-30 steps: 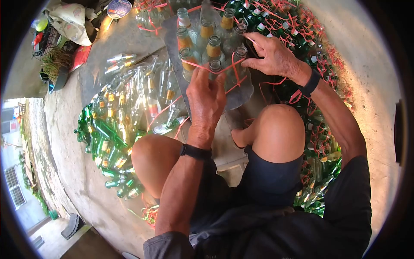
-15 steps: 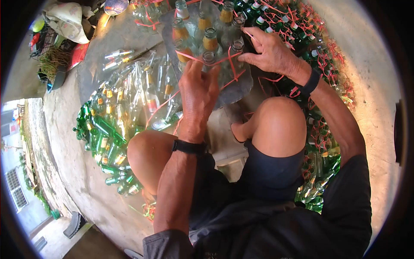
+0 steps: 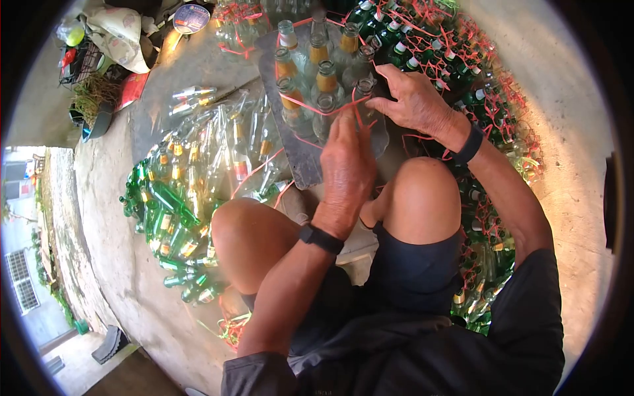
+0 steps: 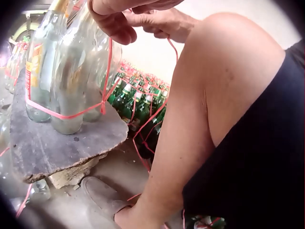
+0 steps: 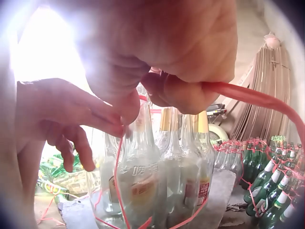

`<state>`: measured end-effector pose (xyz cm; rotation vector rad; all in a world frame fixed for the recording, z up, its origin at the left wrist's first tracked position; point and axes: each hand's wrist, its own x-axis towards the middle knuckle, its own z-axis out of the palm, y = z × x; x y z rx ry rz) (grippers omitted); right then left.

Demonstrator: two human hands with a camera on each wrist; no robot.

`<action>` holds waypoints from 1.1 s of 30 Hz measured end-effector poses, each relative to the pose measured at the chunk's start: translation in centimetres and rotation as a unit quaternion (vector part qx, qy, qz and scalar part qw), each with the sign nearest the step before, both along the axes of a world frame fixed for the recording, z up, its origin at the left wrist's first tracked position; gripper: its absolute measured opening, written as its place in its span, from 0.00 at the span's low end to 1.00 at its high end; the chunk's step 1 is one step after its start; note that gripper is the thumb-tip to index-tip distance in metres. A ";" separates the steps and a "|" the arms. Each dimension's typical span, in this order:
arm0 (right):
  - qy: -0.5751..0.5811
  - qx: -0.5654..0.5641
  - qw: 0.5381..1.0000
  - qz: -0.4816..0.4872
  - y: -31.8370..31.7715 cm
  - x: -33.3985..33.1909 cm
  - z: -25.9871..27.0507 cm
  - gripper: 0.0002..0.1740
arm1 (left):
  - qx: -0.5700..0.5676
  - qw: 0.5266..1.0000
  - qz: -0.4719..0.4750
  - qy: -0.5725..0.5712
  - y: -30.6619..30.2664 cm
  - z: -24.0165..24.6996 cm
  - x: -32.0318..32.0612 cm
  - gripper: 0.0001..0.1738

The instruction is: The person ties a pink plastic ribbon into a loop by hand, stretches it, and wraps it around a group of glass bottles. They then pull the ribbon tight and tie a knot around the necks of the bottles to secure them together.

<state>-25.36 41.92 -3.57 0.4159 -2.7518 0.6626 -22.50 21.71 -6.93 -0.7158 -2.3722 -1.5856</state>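
Upper middle of the head view: flat grey stone slab (image 3: 300,165) with a cluster of clear glass bottles with gold neck labels (image 3: 327,76) standing on it. Right hand (image 3: 413,99) and left hand (image 3: 347,158) both pinch the thin red plastic string (image 5: 257,97) looped round them. My guess: lose that pinch, the loop slackens, and the edge bottles tip off.

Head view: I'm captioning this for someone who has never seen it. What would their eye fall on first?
First, the cluster of clear bottles standing on a grey slab, ringed by red string that the left hand and right hand both pinch. Next, the heap of loose bottles lying to the person's left, and the tied green bottles packed to the right.
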 end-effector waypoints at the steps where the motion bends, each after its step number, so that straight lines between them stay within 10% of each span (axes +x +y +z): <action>1: 0.026 0.009 1.000 0.006 -0.1 0.1 -0.2 0.34 | -0.016 0.999 0.008 -0.040 0.9 -0.2 0.4 0.26; 33: 0.060 0.122 0.990 0.045 -1.0 1.0 -0.4 0.07 | 0.119 0.986 0.120 -0.005 6.5 -3.3 -1.7 0.24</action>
